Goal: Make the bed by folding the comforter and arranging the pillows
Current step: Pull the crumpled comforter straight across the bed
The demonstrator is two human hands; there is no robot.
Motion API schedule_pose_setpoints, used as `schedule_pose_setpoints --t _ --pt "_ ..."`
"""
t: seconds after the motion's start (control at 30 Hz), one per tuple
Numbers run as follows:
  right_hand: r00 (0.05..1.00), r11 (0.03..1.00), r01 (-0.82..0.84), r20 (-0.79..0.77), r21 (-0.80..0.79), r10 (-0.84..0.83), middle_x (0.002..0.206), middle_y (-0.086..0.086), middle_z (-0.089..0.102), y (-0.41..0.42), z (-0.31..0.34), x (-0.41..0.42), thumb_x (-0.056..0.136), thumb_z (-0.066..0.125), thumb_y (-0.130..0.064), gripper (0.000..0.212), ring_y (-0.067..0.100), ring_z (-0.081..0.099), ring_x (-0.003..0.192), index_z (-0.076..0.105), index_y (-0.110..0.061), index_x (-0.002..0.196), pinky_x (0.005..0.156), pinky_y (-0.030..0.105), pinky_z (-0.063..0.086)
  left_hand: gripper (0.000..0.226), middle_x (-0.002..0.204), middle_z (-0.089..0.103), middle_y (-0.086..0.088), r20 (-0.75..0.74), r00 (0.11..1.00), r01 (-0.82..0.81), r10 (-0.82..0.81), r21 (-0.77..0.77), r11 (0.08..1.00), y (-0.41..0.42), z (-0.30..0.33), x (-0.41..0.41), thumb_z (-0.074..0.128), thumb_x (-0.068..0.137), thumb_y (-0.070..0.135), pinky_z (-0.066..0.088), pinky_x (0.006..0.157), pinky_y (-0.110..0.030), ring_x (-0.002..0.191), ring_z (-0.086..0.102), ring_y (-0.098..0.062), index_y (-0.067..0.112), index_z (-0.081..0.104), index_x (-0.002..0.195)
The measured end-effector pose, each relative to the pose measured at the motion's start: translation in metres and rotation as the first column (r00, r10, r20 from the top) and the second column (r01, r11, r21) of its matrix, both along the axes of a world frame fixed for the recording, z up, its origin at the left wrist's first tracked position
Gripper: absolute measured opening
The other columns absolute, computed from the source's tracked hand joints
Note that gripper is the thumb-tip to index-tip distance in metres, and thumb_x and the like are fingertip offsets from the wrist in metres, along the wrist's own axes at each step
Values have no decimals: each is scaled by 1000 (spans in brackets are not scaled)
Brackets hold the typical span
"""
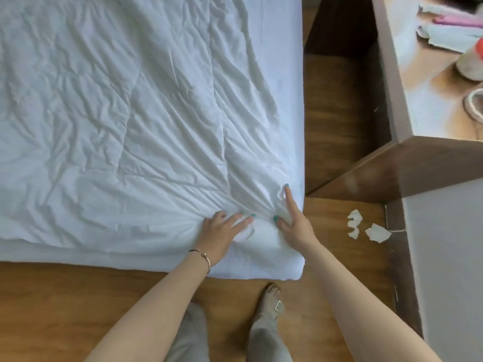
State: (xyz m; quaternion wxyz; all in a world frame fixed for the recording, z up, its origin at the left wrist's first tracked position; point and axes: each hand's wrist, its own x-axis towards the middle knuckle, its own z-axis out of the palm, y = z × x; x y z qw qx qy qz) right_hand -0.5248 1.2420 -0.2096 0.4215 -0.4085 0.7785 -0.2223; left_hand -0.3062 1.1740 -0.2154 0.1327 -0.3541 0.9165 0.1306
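Observation:
A white, wrinkled comforter (130, 113) lies spread over the bed and fills most of the view. Its near right corner is bunched into radiating creases. My left hand (222, 231) rests flat on that corner with fingers spread, a thin bracelet on the wrist. My right hand (292, 218) presses on the gathered cloth right beside it, the index finger stretched forward and the thumb pinching into the folds. The white mattress edge (282, 270) shows under the corner. No pillows are in view.
Wooden floor (65, 304) runs along the bed's near side and right side. A brown wooden desk (418, 158) stands at the right with a bottle and papers on top. Two crumpled white tissues (366, 226) lie on the floor. My foot (274, 301) stands by the bed corner.

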Motion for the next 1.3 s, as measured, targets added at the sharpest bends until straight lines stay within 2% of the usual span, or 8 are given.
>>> schedule_pose_setpoints --t 0.13,0.4,0.53,0.67,0.83,1.0,1.1,1.3 --pt "989 992 -16 144 -122 34 135 -49 28 33 -3 -25 94 56 -12 75 -16 36 121 24 -57 145 91 -3 31 100 102 39 7 -89 994 -35 63 290 956 18 18 -10 53 87 -7 39 78 -28 89 39 -19 46 -10 143" --pt "979 995 -56 192 -81 71 142 -40 30 108 15 -67 93 61 -15 69 -13 34 131 32 -47 146 103 8 28 92 101 34 2 -159 980 -15 120 541 841 107 28 -38 44 79 -15 42 77 -29 89 49 -23 41 23 150" --pt "980 948 -64 -161 313 120 144 5 28 79 6 -41 91 59 -31 75 30 43 123 14 -55 146 103 42 38 90 133 36 6 -34 953 -203 301 666 718 114 22 -21 74 80 39 33 103 -24 123 39 -13 41 18 151" --pt "741 955 -291 -617 61 266 157 12 19 52 11 -12 85 58 -40 70 38 26 141 29 -41 149 106 53 30 86 159 2 6 -142 717 -600 682 374 708 90 9 -14 63 81 62 13 117 -47 147 -3 -23 52 9 148" --pt "865 806 -399 -111 437 489 162 -6 -6 78 -9 -27 99 44 -35 67 26 20 146 3 -48 151 102 44 41 104 145 -47 11 269 799 -598 539 459 657 88 -7 -14 64 77 60 15 107 -72 136 -41 -29 59 -19 139" --pt "910 762 -381 66 523 410 161 -4 16 114 11 -40 95 51 -26 72 18 38 137 12 -43 153 103 30 40 87 155 -32 7 194 725 -606 661 635 478 119 11 -31 59 88 43 7 119 -46 142 -31 -24 44 -1 151" --pt "957 767 -288 151 574 247 126 2 50 130 20 -51 91 51 -23 70 20 56 95 19 -37 153 79 27 45 84 159 -21 5 194 629 -664 753 637 391 141 16 -53 58 88 34 11 119 -40 146 -18 -24 35 5 153" --pt "818 602 -538 191 591 543 144 1 48 126 35 -106 97 44 -34 49 20 50 123 43 -18 143 97 31 41 75 156 13 -16 296 332 -873 896 455 174 140 37 -135 56 91 26 21 114 -35 142 19 -32 7 15 150"
